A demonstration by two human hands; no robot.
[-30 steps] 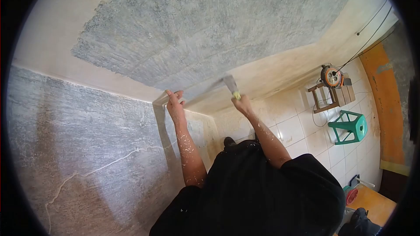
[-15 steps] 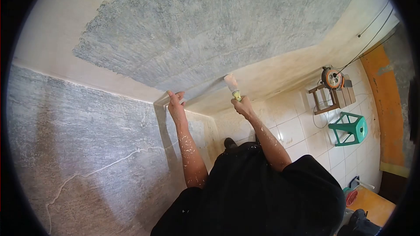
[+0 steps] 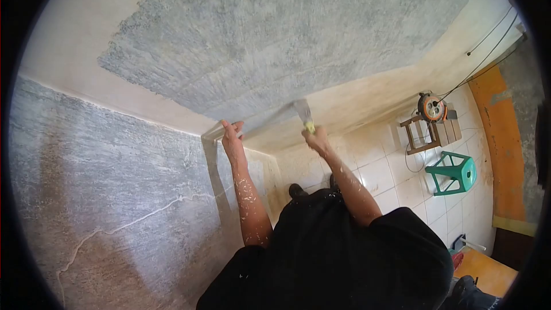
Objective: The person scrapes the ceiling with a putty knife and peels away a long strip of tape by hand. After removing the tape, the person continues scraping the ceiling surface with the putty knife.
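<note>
My right hand [image 3: 317, 139] is wrapped round the yellowish handle of a putty knife [image 3: 304, 113]. Its wide blade points up and rests at or very near the wall, by the lower edge of a bare grey patch [image 3: 275, 34]. My left hand [image 3: 232, 138] is raised close to the room's corner, beside the same wall. Its fingers are bent together around something small and pale that I cannot make out. Whitish flakes cling to both forearms.
A grey side wall [image 3: 126, 166] with a pale crack line stands at my left. To the right, an orange-and-black cable reel [image 3: 431, 107] sits on a wooden stool [image 3: 423, 138], near a green plastic stool [image 3: 456, 173]. Black cables [image 3: 488, 60] run down there.
The putty knife's blade has tilted and looks grey instead of pinkish. My right hand has barely shifted, and my left hand stays in place. The view has moved slightly.
</note>
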